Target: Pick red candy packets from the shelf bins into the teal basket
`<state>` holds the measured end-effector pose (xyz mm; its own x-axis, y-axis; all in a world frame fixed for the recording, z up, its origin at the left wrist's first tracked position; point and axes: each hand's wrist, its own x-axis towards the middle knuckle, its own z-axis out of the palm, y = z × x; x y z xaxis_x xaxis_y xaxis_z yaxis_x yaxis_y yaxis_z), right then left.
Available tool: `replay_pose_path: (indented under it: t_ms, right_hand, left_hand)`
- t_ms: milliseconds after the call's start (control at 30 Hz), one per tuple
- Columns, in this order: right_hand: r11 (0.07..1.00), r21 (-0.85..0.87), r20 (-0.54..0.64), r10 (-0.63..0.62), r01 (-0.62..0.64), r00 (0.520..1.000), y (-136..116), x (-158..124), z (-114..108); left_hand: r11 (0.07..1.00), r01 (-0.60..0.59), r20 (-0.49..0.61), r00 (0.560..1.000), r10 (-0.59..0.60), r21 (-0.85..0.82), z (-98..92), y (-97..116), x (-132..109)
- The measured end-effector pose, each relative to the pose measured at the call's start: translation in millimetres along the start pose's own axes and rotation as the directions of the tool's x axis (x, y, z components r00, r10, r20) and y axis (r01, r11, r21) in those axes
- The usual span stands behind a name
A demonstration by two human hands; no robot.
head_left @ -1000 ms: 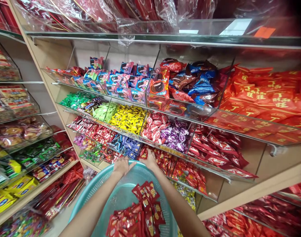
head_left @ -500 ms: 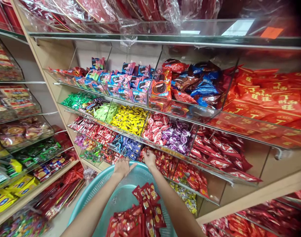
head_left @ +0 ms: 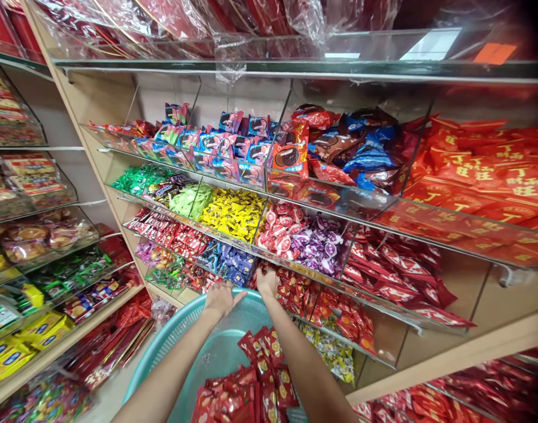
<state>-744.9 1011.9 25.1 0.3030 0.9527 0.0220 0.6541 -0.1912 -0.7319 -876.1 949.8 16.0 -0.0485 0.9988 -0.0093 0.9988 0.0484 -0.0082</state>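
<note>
A teal plastic basket (head_left: 150, 358) with a perforated rim is in front of me, a pile of small red packets (head_left: 227, 392) inside it. My left hand (head_left: 221, 298) is on the far rim, its fingers over the edge and its thumb stretched out inward. Past the rim, my right hand (head_left: 267, 283) reaches into a low shelf bin of red packets (head_left: 293, 291). Its fingers curl among them, with the tips partly hidden, so what they hold does not show. Blue packets (head_left: 236, 263) lie just left of that hand.
Clear shelf fronts run close above my right hand. Over them sit yellow sweets (head_left: 233, 214), red and purple twist-wrapped sweets (head_left: 319, 244), blue and pink packs (head_left: 211, 143) and large red bags (head_left: 484, 167). Another shelf unit with yellow packs (head_left: 43, 338) stands at left.
The fingers of my right hand have curled in further among the red packets. My left hand stays on the basket rim. The view has shifted slightly.
</note>
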Motion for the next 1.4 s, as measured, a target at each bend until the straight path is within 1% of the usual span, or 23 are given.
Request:
replay_pose_path:
  t_ms: [100, 233, 333, 433, 467, 500, 533, 567, 600, 633, 667, 733, 800, 900, 1000, 1067, 1133, 1233, 1300, 1400]
  right_hand:
    - [0.999, 0.026, -0.019, 0.036, -0.036, 0.999, 1, -2, 3]
    - [0.989, 0.135, -0.037, 0.07, -0.064, 0.997, 3, -1, 8]
    - [0.974, 0.219, -0.046, 0.069, -0.057, 0.997, 10, 2, 9]
    - [0.948, 0.314, -0.047, 0.066, -0.048, 0.997, 21, 4, 5]
    - [0.92, 0.388, -0.027, 0.066, -0.051, 0.997, 25, 4, 2]
    - [0.867, 0.494, 0.009, 0.065, -0.061, 0.998, 29, 2, -2]
    - [0.783, 0.616, 0.061, 0.058, -0.083, 0.996, 33, 0, -7]
    - [0.675, 0.728, 0.125, 0.039, -0.119, 0.991, 36, -4, -14]
    - [0.564, 0.809, 0.199, 0.001, -0.164, 0.98, 39, -8, -21]
    - [0.48, 0.852, 0.266, -0.049, -0.211, 0.963, 42, -14, -29]
    - [0.442, 0.862, 0.32, -0.095, -0.248, 0.943, 45, -20, -36]
    - [0.413, 0.855, 0.401, -0.139, -0.315, 0.905, 49, -32, -50]
    - [0.384, 0.848, 0.436, -0.115, -0.365, 0.892, 52, -42, -58]
    - [0.348, 0.836, 0.469, -0.056, -0.423, 0.881, 57, -54, -63]
    - [0.353, 0.807, 0.518, -0.036, -0.474, 0.855, 62, -63, -62]
    - [0.398, 0.778, 0.536, -0.019, -0.486, 0.844, 66, -69, -63]
    - [0.468, 0.744, 0.548, -0.02, -0.476, 0.836, 69, -77, -66]
    - [0.57, 0.714, 0.565, -0.129, -0.406, 0.815, 73, -88, -75]
    - [0.631, 0.699, 0.575, -0.218, -0.335, 0.789, 77, -95, -83]
    - [0.71, 0.663, 0.586, -0.294, -0.238, 0.755, 84, -104, -97]
  left_hand:
    - [1.0, 0.005, 0.028, 1.0, -0.004, -0.011, -3.6, 1, -1]
    - [1.0, 0.009, 0.05, 0.999, -0.008, -0.02, -6.7, 1, -2]
    - [1.0, 0.012, 0.046, 0.999, -0.011, -0.022, -6.1, 1, -1]
    - [1.0, 0.01, 0.034, 0.999, -0.009, -0.021, -4.0, 1, -1]
    - [1.0, 0.007, 0.027, 1.0, -0.006, -0.019, -3.3, 0, -1]
    - [1.0, 0.004, 0.019, 1.0, -0.003, -0.017, -2.7, 0, 0]
    - [1.0, 0.0, 0.014, 1.0, 0.0, -0.016, -2.3, 0, 0]
    - [1.0, -0.003, 0.012, 1.0, 0.003, -0.016, -2.0, 0, 0]
    - [1.0, -0.004, 0.014, 1.0, 0.004, -0.015, -2.0, 0, 0]
    - [1.0, -0.004, 0.016, 1.0, 0.004, -0.015, -2.0, 0, 0]
    - [1.0, 0.0, 0.02, 1.0, 0.0, -0.013, -2.2, 0, 0]
    - [1.0, 0.007, 0.023, 1.0, -0.007, -0.014, -3.1, 1, 0]
    - [1.0, 0.012, 0.035, 0.999, -0.012, -0.018, -4.5, 2, -1]
    - [1.0, 0.016, 0.055, 0.998, -0.015, -0.018, -7.7, 3, -2]
    - [1.0, 0.017, 0.066, 0.998, -0.017, -0.008, -9.7, 4, -3]
    - [1.0, 0.013, 0.063, 0.998, -0.013, 0.001, -9.2, 3, -2]
    - [1.0, 0.006, 0.055, 0.998, -0.006, 0.001, -7.3, 3, -1]
    - [1.0, 0.005, 0.044, 0.999, -0.005, -0.014, -3.4, 1, 0]
    - [1.0, 0.01, 0.041, 0.999, -0.009, -0.017, -1.4, 1, 1]
    - [1.0, 0.012, 0.036, 0.999, -0.012, -0.003, 0.3, 0, 2]
